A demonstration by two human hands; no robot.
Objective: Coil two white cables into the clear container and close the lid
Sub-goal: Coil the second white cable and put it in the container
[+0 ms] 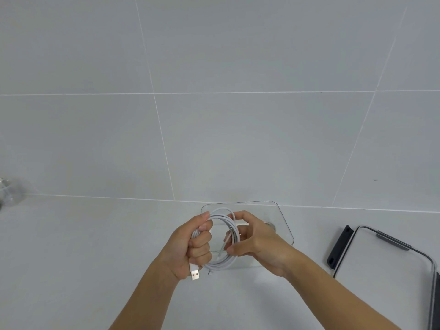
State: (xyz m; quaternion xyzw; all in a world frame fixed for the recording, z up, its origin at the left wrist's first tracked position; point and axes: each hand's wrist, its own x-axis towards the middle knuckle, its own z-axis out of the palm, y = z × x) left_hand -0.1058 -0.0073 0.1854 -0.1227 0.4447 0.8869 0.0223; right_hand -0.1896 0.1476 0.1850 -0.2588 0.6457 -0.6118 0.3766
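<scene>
A white cable [223, 264] is wound into a round coil and held above the clear container [281, 217], which stands open on the grey tiled floor. My left hand [190, 248] is closed in a fist around the coil's left side, and a USB plug [194, 273] sticks out below that fist. My right hand [254, 239] pinches the coil's right side between thumb and fingers. The container's clear lid [381, 270] with black latches lies flat on the floor to the right. I see only one cable.
Grey floor tiles with white grout lines fill the view. A clear plastic object [6, 189] sits at the far left edge.
</scene>
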